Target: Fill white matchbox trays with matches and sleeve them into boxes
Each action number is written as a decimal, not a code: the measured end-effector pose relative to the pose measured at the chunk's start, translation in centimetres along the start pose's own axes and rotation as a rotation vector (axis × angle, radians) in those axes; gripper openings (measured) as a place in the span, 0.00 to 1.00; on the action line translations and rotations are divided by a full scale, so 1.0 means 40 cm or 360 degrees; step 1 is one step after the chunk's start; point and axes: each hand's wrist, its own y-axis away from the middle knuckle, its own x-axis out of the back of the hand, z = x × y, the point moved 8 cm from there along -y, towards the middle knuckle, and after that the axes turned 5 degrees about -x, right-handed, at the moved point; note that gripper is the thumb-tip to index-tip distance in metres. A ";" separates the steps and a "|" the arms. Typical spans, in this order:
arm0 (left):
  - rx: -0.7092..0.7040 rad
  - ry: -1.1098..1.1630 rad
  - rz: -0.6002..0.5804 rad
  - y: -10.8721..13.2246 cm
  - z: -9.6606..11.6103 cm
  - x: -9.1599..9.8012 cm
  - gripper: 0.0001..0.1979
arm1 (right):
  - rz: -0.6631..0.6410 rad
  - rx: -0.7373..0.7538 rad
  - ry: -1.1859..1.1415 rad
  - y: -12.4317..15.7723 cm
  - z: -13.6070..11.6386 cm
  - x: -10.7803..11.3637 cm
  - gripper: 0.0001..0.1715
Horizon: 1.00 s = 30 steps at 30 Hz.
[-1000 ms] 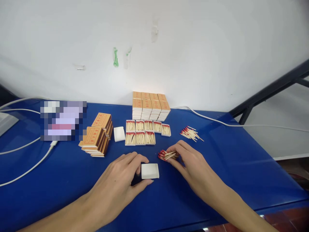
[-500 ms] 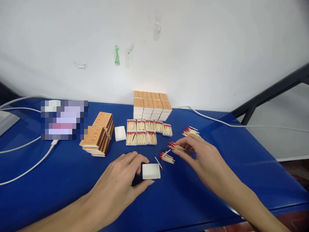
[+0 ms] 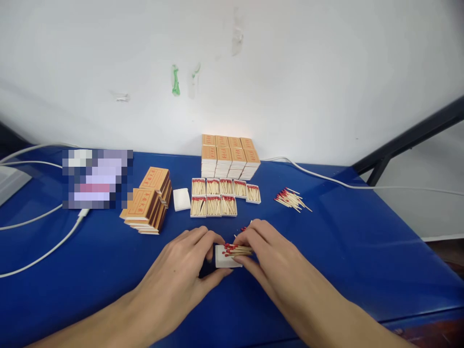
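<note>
Right hand (image 3: 279, 256): grip narrow, pinching match bundle (image 3: 238, 250) over white tray (image 3: 222, 261) | left hand (image 3: 184, 266): grip around tray's long edges, on tabletop (image 3: 333, 237) | handling: matchsticks likely light, brittle — pinch mid-stick; tray likely light, crushable — hold edges gently

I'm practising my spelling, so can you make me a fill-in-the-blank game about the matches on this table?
The person's ____ hand holds a bunch of matches at a white tray.
The match heads are ____.
The front row of filled trays has ____ trays.
The table is ____.

Missing words: right; red; three; blue.
</note>
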 end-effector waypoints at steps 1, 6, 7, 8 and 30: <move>-0.0002 0.0006 0.0004 0.000 0.001 0.000 0.13 | 0.0010 0.0055 0.0127 0.000 -0.010 -0.011 0.11; 0.0007 0.0030 -0.0011 -0.002 0.002 0.000 0.11 | -0.0040 0.0359 0.0779 -0.019 -0.071 -0.049 0.11; 0.0008 0.0029 -0.0015 -0.003 0.002 0.000 0.12 | -0.0060 0.0426 0.0877 -0.023 -0.083 -0.054 0.10; 0.0006 0.0029 -0.0017 -0.003 0.003 0.001 0.12 | -0.0079 0.0478 0.0946 -0.026 -0.093 -0.057 0.09; 0.0052 0.0029 -0.0079 -0.001 0.001 0.001 0.10 | 0.0054 -0.0140 -0.0659 -0.007 0.032 -0.003 0.08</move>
